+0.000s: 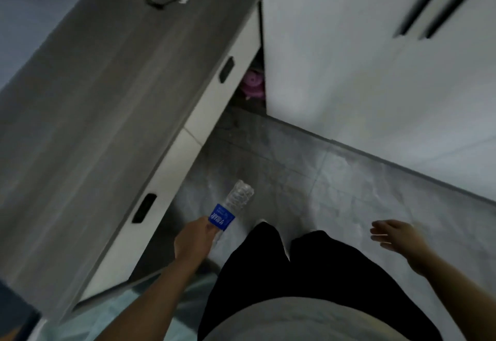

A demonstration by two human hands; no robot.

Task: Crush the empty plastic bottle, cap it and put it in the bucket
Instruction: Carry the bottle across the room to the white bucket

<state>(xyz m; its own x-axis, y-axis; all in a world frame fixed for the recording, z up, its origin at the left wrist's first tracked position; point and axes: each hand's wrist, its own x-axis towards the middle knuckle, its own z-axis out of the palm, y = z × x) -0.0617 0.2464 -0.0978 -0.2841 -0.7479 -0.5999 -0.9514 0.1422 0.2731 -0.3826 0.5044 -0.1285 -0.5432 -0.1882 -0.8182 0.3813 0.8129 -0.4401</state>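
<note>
A clear plastic bottle (236, 204) with a blue label hangs over the grey floor, its base pointing away from me. My left hand (193, 238) grips it at the neck end, so the mouth and any cap are hidden by my fingers. My right hand (391, 234) is out to the right, fingers apart and holding nothing. No bucket shows in the head view. The frame is blurred.
A grey-topped white cabinet (107, 115) with dark drawer handles runs along the left. A white wardrobe (362, 59) stands ahead on the right. A purple object (253, 84) sits in the gap between them. My dark-trousered legs (268, 260) stand on tiled floor (322, 179).
</note>
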